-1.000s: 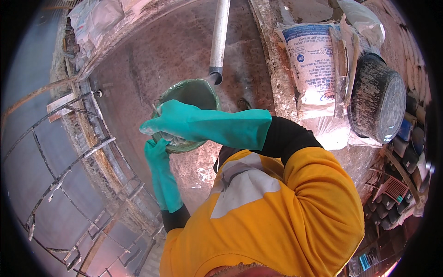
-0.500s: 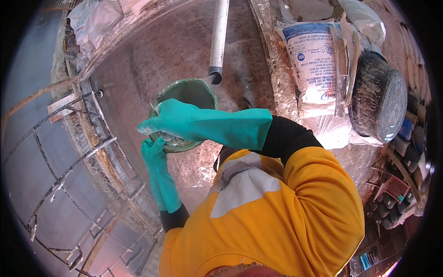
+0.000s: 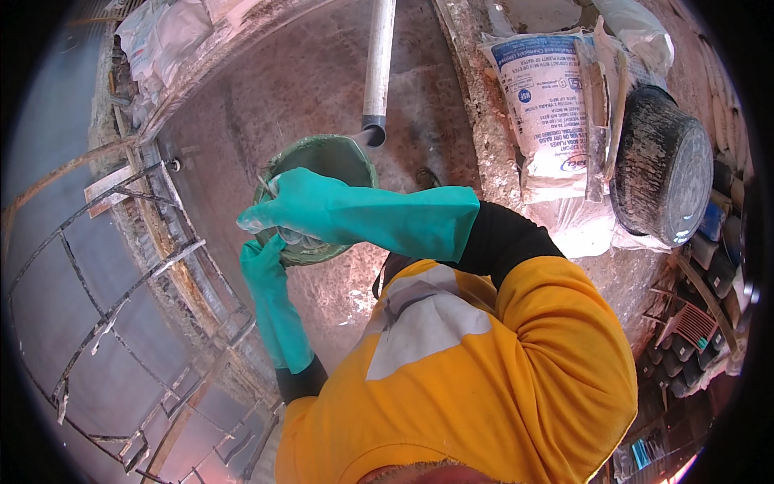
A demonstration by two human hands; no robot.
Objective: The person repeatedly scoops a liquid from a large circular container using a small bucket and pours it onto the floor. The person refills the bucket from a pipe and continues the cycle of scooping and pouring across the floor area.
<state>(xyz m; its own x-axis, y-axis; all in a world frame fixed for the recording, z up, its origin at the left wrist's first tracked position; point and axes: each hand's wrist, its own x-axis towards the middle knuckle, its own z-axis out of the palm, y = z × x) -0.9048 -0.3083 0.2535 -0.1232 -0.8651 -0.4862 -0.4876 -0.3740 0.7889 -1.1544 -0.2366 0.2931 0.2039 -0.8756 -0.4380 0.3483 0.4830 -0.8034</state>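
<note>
The head view shows, well to the left of both hands, a frame of thin bars [image 3: 103,315] with pale crusted patches. Just past its upper bars, left of the hands and a little beyond them, sits a small whitish board [image 3: 109,192]. Farther beyond the hands on that side, white bags [image 3: 165,39] lie in a heap.

The left hand [image 3: 262,256], in a green rubber glove, comes up from below and is at the near left side of a green bucket [image 3: 355,165]. The right hand [image 3: 297,202], gloved alike, reaches across from the right and is closed on the bucket's left side, just above the left hand. The two hands are close together; the left fingers are partly hidden, so I cannot fairly tell whether they grip or merely support. The bucket is tilted, and its mouth opens beyond the right hand.

A pale pipe [image 3: 379,64] points toward the hands from beyond, its dark end near the bucket's far right edge. Nearer the body than the hands spreads a yellow shirt [image 3: 500,355] with a whitish panel.

To the right of the hands, a printed white sack [image 3: 540,105] lies with wooden sticks [image 3: 616,121] along its right side. Beside them a dirty black tub [image 3: 657,165] rests on its side. Farthest right, lower than the hands, is a reddish rack [image 3: 692,325].
</note>
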